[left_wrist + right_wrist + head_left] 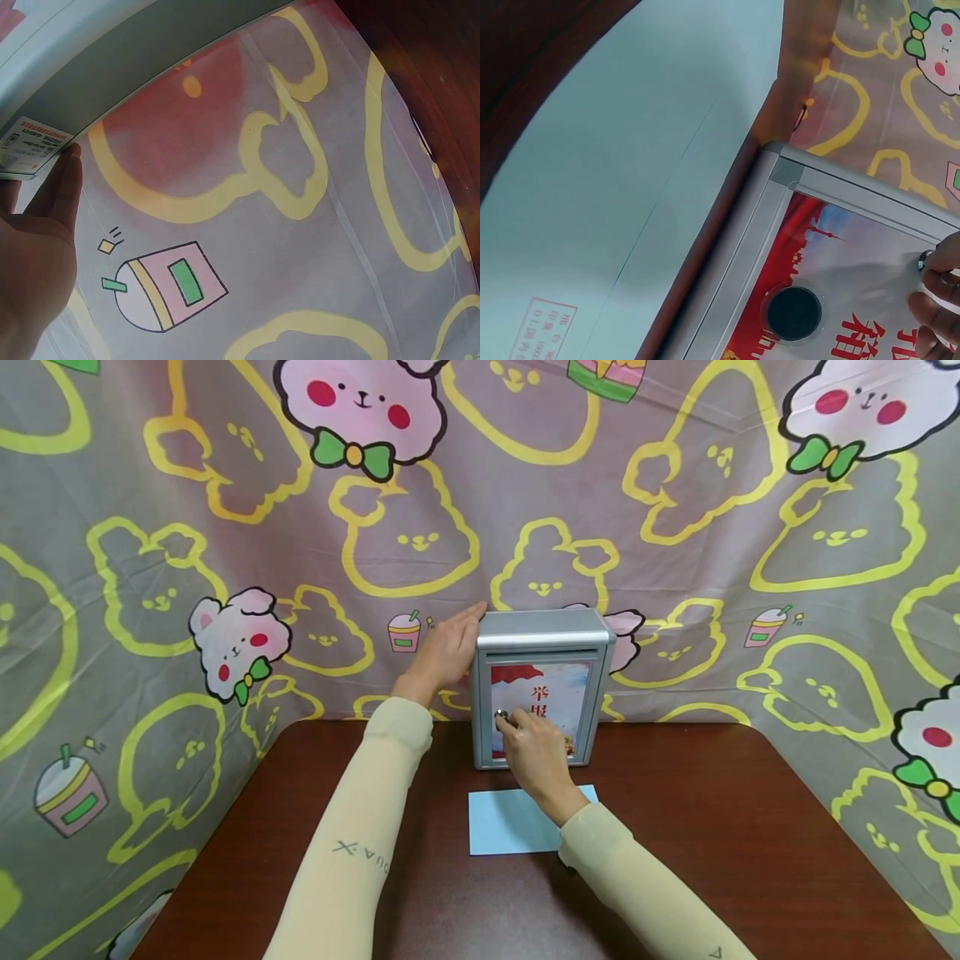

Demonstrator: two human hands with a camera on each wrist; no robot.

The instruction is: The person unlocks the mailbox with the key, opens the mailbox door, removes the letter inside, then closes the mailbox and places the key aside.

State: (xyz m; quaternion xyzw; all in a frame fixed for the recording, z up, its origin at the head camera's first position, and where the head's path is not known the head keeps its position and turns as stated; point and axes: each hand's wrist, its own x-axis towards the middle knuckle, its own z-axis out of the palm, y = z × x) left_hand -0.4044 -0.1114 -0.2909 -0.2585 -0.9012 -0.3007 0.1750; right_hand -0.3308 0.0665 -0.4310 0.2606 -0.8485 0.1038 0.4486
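A silver metal drop box (543,622) with a slot near its top and a printed front panel stands upright on the table. My left hand (447,652) rests against its upper left side, fingers extended; in the left wrist view the fingers (71,176) touch the side near a white label (34,145). A small round lock (924,260) sits at the panel's left edge. There my right hand (536,756) pinches what looks like a key, mostly hidden by the curled fingers (937,285). Below the box lies a light blue envelope (510,827), partly under my right wrist.
The brown table (690,835) extends to both sides of the box. Close behind hangs a patterned cloth (465,510) with cartoon figures. A dark round spot (793,313) shows on the box's front panel, and red print (544,330) marks the envelope.
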